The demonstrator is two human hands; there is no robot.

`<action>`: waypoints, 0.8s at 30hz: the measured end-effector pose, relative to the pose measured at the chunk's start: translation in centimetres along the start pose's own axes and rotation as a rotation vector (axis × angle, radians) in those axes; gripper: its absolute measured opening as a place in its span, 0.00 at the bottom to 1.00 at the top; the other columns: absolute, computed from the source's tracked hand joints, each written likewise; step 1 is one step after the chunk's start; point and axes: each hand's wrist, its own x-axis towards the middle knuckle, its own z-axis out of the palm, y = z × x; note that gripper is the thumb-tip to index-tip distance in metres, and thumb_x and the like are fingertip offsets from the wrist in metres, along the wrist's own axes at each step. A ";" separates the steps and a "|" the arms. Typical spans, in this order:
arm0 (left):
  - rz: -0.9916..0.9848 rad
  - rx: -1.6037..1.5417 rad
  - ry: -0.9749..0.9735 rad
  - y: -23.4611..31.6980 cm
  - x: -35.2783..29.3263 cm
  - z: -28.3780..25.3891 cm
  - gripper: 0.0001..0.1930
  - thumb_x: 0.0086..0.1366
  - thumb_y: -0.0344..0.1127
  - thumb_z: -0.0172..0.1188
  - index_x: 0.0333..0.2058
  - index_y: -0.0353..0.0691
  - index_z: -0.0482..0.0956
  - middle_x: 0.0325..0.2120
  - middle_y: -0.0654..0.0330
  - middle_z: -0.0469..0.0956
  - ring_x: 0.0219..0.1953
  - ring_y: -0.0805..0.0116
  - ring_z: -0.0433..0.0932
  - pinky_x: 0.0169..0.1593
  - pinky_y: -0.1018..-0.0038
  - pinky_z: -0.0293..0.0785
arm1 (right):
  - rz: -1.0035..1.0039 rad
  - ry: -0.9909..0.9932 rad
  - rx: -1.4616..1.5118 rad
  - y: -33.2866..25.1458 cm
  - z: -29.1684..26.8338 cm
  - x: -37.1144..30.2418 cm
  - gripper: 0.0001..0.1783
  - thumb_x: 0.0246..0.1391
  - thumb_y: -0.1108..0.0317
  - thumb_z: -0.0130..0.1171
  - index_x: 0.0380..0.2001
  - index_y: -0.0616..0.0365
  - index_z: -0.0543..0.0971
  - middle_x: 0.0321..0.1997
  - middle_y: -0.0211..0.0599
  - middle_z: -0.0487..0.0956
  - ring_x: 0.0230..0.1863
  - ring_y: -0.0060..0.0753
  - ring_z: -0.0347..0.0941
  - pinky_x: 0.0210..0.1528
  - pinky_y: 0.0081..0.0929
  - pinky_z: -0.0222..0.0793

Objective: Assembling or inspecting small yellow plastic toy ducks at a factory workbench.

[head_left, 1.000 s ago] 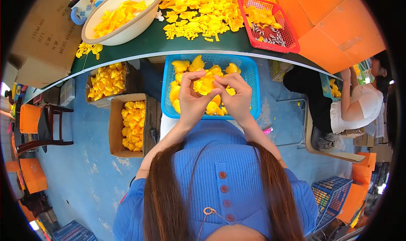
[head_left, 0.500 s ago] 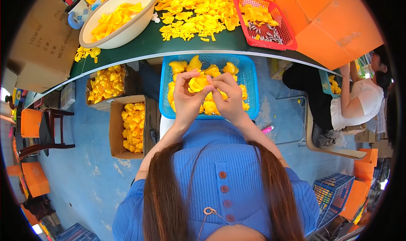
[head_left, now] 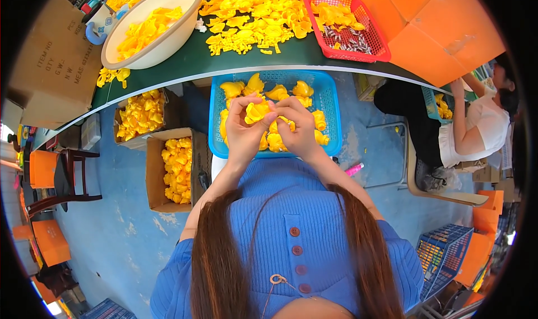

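Yellow piece: a small, glossy, rounded shell [head_left: 256,112] with a curved surface and an uneven edge.
Place of the piece: it is held up between the two hands, above the far left part of the blue basket [head_left: 330,117].
Left hand [head_left: 245,135]: the fingers are curled around the left side of the piece and grip it with the thumb, with only the piece's width between them.
Right hand [head_left: 298,129]: the fingers are bent and close together at the right edge of the piece; I cannot tell whether they pinch it.
Inside the basket: similar yellow pieces [head_left: 303,88] lie loosely.
Far side: the green tabletop [head_left: 185,67].
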 end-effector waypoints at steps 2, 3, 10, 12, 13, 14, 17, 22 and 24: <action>-0.021 0.009 0.006 0.1 0.0 0.0 0.18 0.50 0.26 0.67 0.39 0.38 0.70 0.40 0.59 0.67 0.51 0.66 0.66 0.55 0.75 0.63 | -0.024 -0.003 -0.047 -0.1 0.1 -0.2 0.10 0.40 0.79 0.55 0.30 0.67 0.78 0.31 0.43 0.75 0.34 0.37 0.72 0.37 0.25 0.67; -0.021 0.009 0.005 0.1 0.0 0.0 0.18 0.50 0.26 0.67 0.39 0.38 0.70 0.40 0.59 0.67 0.51 0.66 0.66 0.55 0.75 0.63 | -0.048 -0.008 -0.094 -0.1 0.1 -0.2 0.11 0.40 0.79 0.55 0.31 0.67 0.78 0.32 0.43 0.75 0.34 0.37 0.72 0.37 0.25 0.68; 0.057 -0.069 -0.060 2.4 -0.2 0.3 0.22 0.46 0.27 0.70 0.40 0.38 0.70 0.41 0.59 0.67 0.51 0.65 0.67 0.56 0.73 0.62 | 0.161 -0.131 0.214 -1.6 -2.9 1.6 0.09 0.44 0.82 0.59 0.32 0.64 0.81 0.34 0.39 0.77 0.36 0.28 0.74 0.39 0.19 0.68; 0.200 0.054 -0.097 2.6 -0.4 0.3 0.24 0.44 0.28 0.72 0.40 0.39 0.71 0.41 0.59 0.66 0.51 0.64 0.66 0.56 0.72 0.61 | 0.129 -0.124 0.151 -2.9 -3.2 2.0 0.09 0.43 0.82 0.60 0.32 0.64 0.81 0.33 0.40 0.77 0.35 0.28 0.74 0.39 0.19 0.68; 0.200 0.056 -0.094 2.6 -0.5 0.2 0.24 0.44 0.28 0.72 0.40 0.39 0.71 0.41 0.59 0.66 0.51 0.64 0.66 0.56 0.72 0.61 | 0.096 -0.114 0.086 -3.2 -3.2 2.0 0.10 0.42 0.82 0.60 0.32 0.64 0.81 0.32 0.40 0.77 0.35 0.28 0.74 0.39 0.19 0.68; 0.223 0.051 -0.084 2.6 -0.6 0.3 0.24 0.44 0.29 0.72 0.40 0.39 0.71 0.41 0.59 0.66 0.51 0.64 0.66 0.56 0.72 0.61 | 0.096 -0.116 0.085 -3.2 -3.1 1.8 0.10 0.42 0.82 0.60 0.32 0.64 0.81 0.32 0.40 0.77 0.35 0.28 0.74 0.39 0.19 0.68; 0.221 0.030 -0.046 2.4 -0.7 0.2 0.23 0.45 0.30 0.72 0.40 0.40 0.71 0.41 0.59 0.65 0.51 0.65 0.66 0.56 0.72 0.61 | 0.029 -0.110 0.037 -3.4 -2.4 1.6 0.10 0.42 0.81 0.60 0.33 0.65 0.80 0.33 0.41 0.77 0.35 0.30 0.74 0.39 0.19 0.67; 0.185 -0.016 -0.002 2.1 -0.6 -0.2 0.21 0.47 0.30 0.70 0.39 0.40 0.71 0.41 0.58 0.66 0.50 0.66 0.66 0.54 0.74 0.62 | -0.014 -0.093 0.098 -2.9 -1.6 1.2 0.13 0.44 0.78 0.54 0.37 0.66 0.79 0.36 0.41 0.76 0.38 0.33 0.73 0.40 0.24 0.67; 0.142 -0.040 0.010 2.0 -0.7 -0.1 0.21 0.47 0.29 0.70 0.40 0.40 0.71 0.43 0.58 0.65 0.52 0.66 0.66 0.55 0.75 0.63 | -0.024 -0.084 0.074 -3.0 -1.5 1.2 0.14 0.44 0.78 0.53 0.37 0.66 0.78 0.36 0.42 0.76 0.38 0.33 0.72 0.41 0.24 0.67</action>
